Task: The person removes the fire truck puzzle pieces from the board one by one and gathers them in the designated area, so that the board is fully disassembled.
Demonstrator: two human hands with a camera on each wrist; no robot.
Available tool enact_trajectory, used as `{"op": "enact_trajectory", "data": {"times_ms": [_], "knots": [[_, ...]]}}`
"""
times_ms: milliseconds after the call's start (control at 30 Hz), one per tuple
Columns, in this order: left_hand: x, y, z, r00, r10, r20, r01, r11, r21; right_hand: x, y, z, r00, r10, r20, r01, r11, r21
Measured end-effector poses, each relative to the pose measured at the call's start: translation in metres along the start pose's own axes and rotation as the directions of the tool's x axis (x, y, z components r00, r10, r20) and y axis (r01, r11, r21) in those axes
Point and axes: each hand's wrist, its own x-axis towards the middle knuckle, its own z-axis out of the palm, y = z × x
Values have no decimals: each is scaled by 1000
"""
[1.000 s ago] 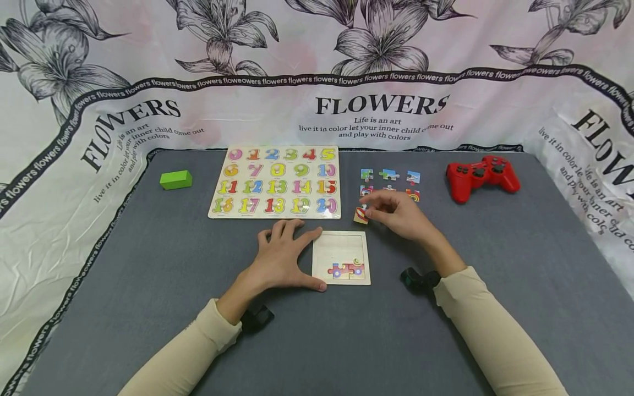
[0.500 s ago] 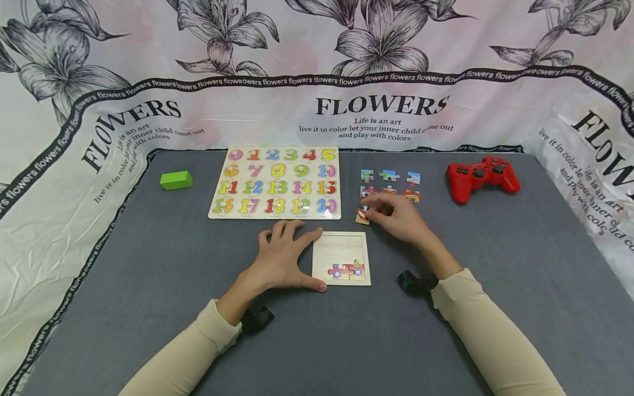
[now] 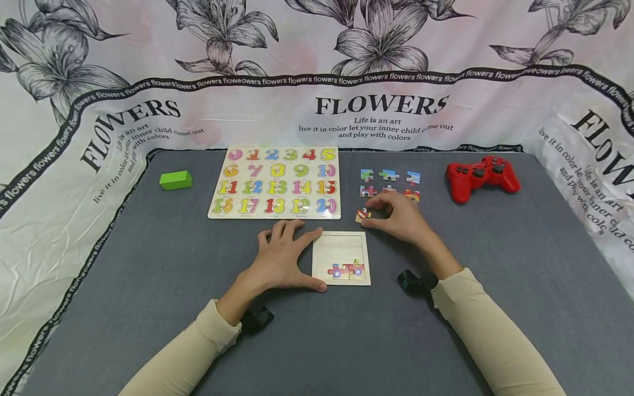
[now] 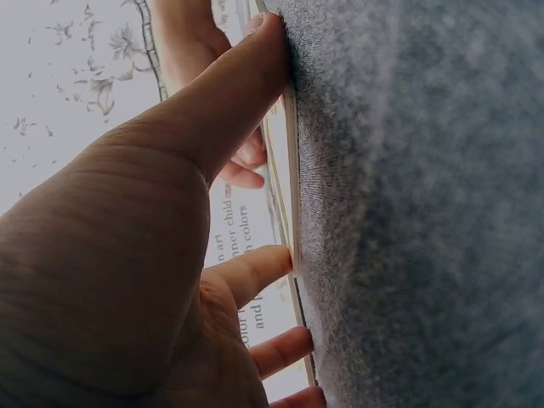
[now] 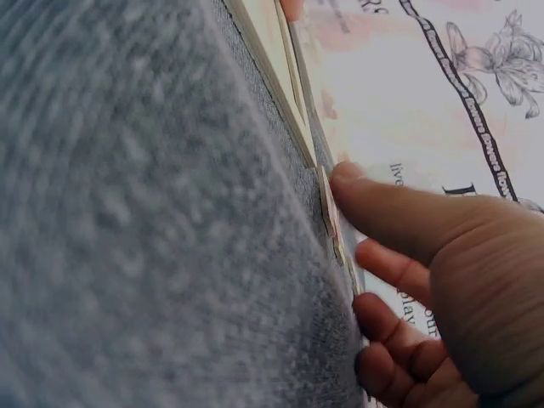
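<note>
My left hand (image 3: 282, 258) holds the square wooden puzzle tray (image 3: 339, 242) at its left side, thumb at the near corner and forefinger at the far corner. Joined pieces with a red vehicle picture (image 3: 346, 270) lie in the tray's lower right. Beyond the tray's right corner, my right hand (image 3: 398, 215) pinches a small jigsaw piece (image 3: 362, 216) between thumb and forefinger, low over the cloth. In the right wrist view the thumb (image 5: 382, 204) lies against the thin piece (image 5: 329, 208). More jigsaw pieces (image 3: 389, 175) lie in rows behind, some partly hidden by the hand.
A number board (image 3: 277, 190) lies behind the tray. A green block (image 3: 175, 180) sits at the far left, and a red game controller (image 3: 482, 177) at the far right. Grey cloth (image 3: 317, 341) covers the table; a flower-printed sheet (image 3: 257, 115) hangs behind.
The small piece has shifted slightly right and turned a little under my right fingers. My right thumb has moved down to its near edge. The left hand and tray stay in place.
</note>
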Motion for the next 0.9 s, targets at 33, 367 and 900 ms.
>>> {"op": "enact_trajectory", "data": {"times_ms": [33,367,900], "knots": [[0,0,0,1000,-1,1,1,1000,0,0,0,0,1000,4,-2,-4,1000,-18],[0,0,-1,1000,-4,2,4,1000,0,-1,-2,0,999,47,-25,-49,995,-91],[1,-1,1,1000,-2,9,2,1000,8,-2,1,0,994,54,-95,-65,991,-118]]}}
